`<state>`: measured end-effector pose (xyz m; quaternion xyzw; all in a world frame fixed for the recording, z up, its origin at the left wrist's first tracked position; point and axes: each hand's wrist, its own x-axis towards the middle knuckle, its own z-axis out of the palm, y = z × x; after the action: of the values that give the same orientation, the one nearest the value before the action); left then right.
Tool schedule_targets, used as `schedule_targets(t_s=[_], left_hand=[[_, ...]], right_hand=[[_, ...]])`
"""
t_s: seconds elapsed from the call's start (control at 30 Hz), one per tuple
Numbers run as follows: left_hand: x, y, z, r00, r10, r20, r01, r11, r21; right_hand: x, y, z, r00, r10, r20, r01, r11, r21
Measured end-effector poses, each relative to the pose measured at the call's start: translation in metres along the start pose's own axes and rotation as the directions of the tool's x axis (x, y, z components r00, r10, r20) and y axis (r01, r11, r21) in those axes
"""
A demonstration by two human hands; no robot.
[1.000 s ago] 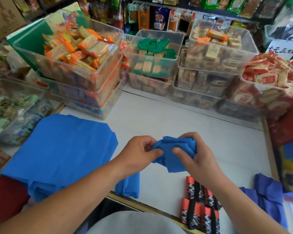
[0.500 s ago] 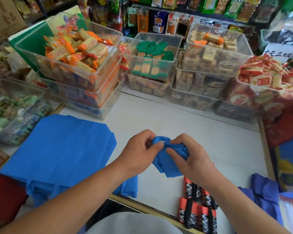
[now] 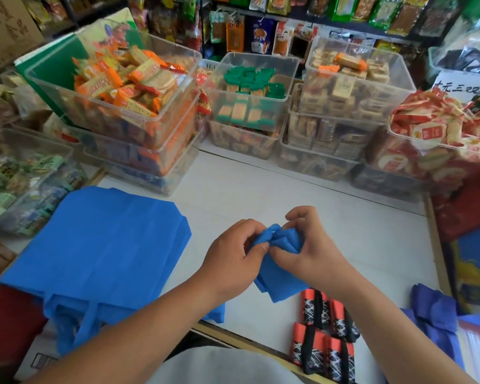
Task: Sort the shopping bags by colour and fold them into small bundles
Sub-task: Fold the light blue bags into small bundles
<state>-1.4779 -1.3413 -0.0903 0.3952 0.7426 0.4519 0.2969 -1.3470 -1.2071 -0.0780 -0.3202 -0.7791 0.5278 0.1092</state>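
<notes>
Nearest, at the front edge of the table (image 3: 344, 231), small red and black bundles (image 3: 324, 331) are being stood in a neat group. Just behind them, a blue bag (image 3: 277, 273) is being held up over the table, between both hands. Its top is being pinched by the left hand (image 3: 230, 261). The bunched part is being squeezed by the curled fingers of the right hand (image 3: 313, 245). So both grips are being closed on the bag, and its loose lower end is being let hang down.

The cloth is probably being felt as light, thin and soft, and not easy to break. It is likely being pushed open again by its own springy folds. So a tight grip on the folded edges, close to the roll, is being called for.

To the left, a pile of flat blue bags (image 3: 100, 239) is being left for folding. Farthest away, snacks are being stored in clear boxes (image 3: 155, 126).
</notes>
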Motion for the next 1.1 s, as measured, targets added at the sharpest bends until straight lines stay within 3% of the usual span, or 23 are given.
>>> schedule_targets(t_s=[0.07,0.13,0.3,0.4,0.5,0.6,0.73,0.83,1.1], left_hand=[[0.001,-0.004,-0.003,0.997,-0.076,-0.030,0.073,0.992,-0.103],[0.002,-0.006,-0.004,0.996,-0.089,-0.029,0.085,0.989,-0.123],[0.013,-0.009,-0.004,0.996,-0.059,-0.071,0.057,0.998,-0.034],[0.019,-0.006,-0.013,0.999,-0.029,-0.021,0.029,1.000,0.009],[0.016,0.000,-0.022,0.992,-0.071,0.104,0.084,0.987,-0.135],[0.011,0.000,-0.023,0.993,-0.070,0.093,0.089,0.971,-0.221],[0.008,-0.006,-0.018,0.997,-0.071,-0.010,0.066,0.959,-0.276],[0.007,-0.005,-0.019,0.995,-0.093,-0.022,0.082,0.950,-0.301],[0.016,0.005,-0.040,0.965,-0.227,0.134,0.259,0.909,-0.326]], right_hand=[[0.003,0.001,-0.003,0.983,0.135,-0.122,-0.120,0.985,0.128],[0.005,0.003,-0.002,0.975,0.178,-0.137,-0.157,0.976,0.150],[0.006,0.004,0.017,0.996,0.028,-0.091,-0.026,0.999,0.020],[0.009,0.002,0.015,0.997,0.022,-0.075,-0.016,0.997,0.071],[0.009,-0.001,0.011,1.000,0.016,-0.009,-0.016,0.999,0.039],[0.007,0.000,0.011,1.000,0.003,-0.011,-0.003,1.000,0.005],[0.006,-0.007,0.013,0.971,0.197,-0.135,-0.167,0.965,0.203],[0.001,-0.010,0.014,0.991,0.114,-0.064,-0.089,0.945,0.315],[-0.003,-0.015,0.004,1.000,-0.022,0.010,0.020,0.984,0.179]])
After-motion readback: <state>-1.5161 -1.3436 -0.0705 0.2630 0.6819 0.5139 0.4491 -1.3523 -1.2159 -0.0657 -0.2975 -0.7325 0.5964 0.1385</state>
